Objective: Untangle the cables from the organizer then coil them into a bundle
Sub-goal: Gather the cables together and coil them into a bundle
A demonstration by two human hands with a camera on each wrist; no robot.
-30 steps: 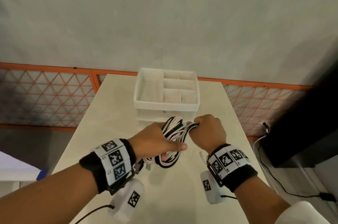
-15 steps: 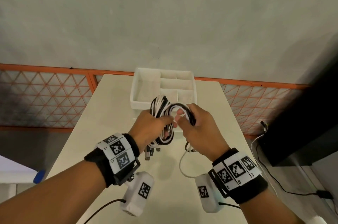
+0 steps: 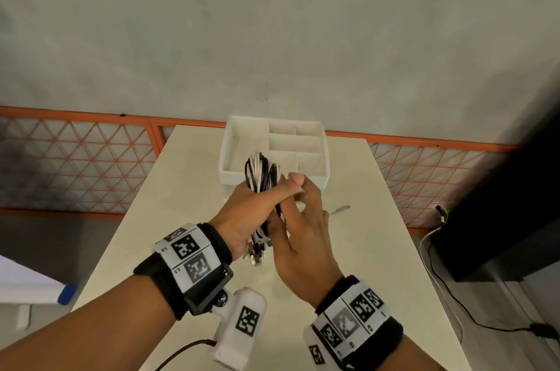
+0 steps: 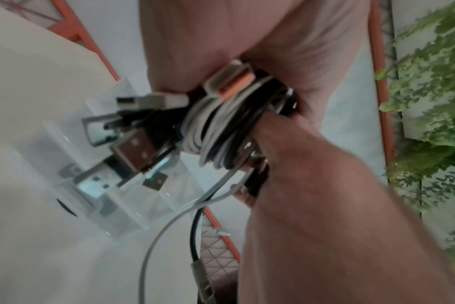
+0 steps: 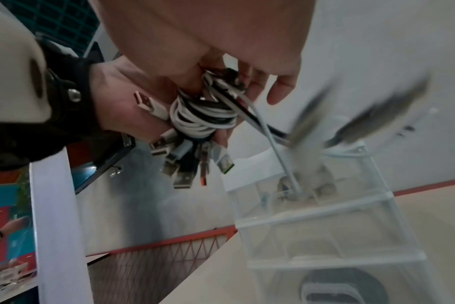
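Cable coil, held upright in front of the organizer; last turns going on.

Table point(image 3: 188, 219): bears the organizer point(image 3: 230, 155) at its far end, compartments showing nothing, so the untangling looks done. Left hand point(image 3: 253, 213): clamped round the cables point(image 3: 260, 170), lifted since a second ago from low over the table to just before the organizer's front wall; plugs point(image 5: 185, 162) hang below it. Right hand point(image 3: 303, 228): half a second ago closed on a loop, now beside the coil with fingers point(image 5: 283, 86) loosely spread; whether it pinches a strand I cannot tell. Loose tails point(image 4: 169, 224): trail beneath the coil, so probably only the ends remain to wind in.
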